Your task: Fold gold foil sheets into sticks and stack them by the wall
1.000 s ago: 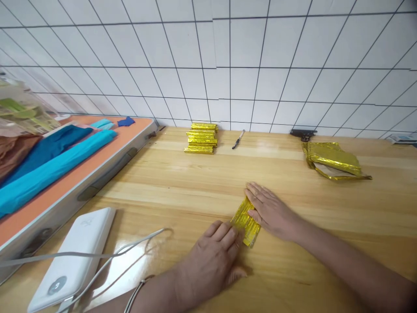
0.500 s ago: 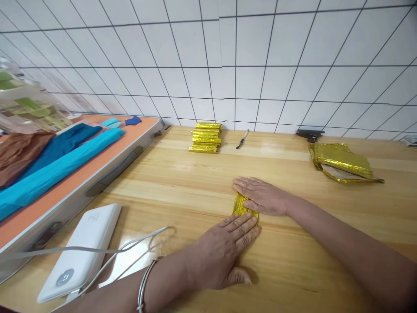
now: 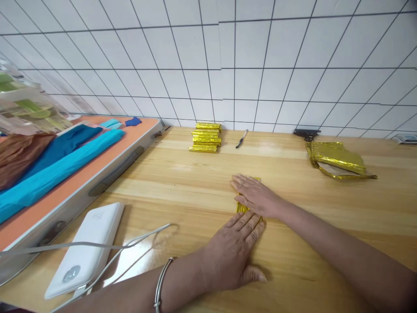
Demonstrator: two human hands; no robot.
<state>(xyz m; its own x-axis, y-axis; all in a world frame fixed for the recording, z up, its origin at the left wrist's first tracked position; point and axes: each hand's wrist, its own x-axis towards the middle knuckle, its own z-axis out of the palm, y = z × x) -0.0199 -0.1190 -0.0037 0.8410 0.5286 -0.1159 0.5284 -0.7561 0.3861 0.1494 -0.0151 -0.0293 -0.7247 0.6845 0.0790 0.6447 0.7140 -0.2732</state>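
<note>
The left hand [image 3: 234, 252], flat with thumb spread wide, and the flat right hand [image 3: 256, 195] lie on a small piece of shiny gold foil [image 3: 241, 208], well in from the back edge of the pale wooden counter [image 3: 309, 269]. Near that edge lie narrow folded gold foil strips [image 3: 206, 140], a slim dark-tipped pen [image 3: 241, 140] and, farther right, a creased gold foil packet [image 3: 339, 155]

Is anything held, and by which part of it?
Nothing is gripped: the foil lies under the left hand at its near end, the right hand farther along.
</note>
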